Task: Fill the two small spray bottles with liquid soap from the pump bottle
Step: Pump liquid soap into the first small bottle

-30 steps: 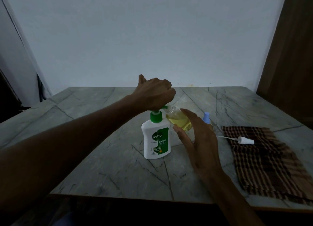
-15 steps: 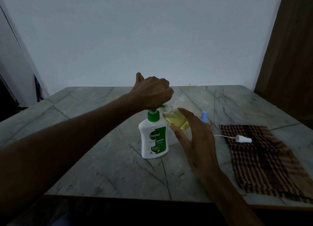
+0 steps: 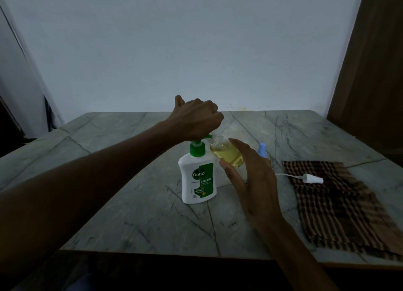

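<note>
A white pump bottle (image 3: 197,178) with a green pump and label stands mid-table. My left hand (image 3: 196,118) is closed over the pump head from above. My right hand (image 3: 250,175) holds a small clear spray bottle (image 3: 225,152), tilted, with its open neck at the pump's spout. Yellow soap fills much of that bottle. A second small bottle with a blue cap (image 3: 262,150) stands just behind my right hand, mostly hidden. A white spray head with its tube (image 3: 311,179) lies on the checked cloth.
A dark checked cloth (image 3: 340,205) covers the right side of the grey marble table (image 3: 135,214). A white wall rises behind the table. A brown wooden panel (image 3: 370,72) stands at the right.
The view has shifted slightly. My left hand stays closed on the pump head and my right hand keeps the small bottle at the spout.
</note>
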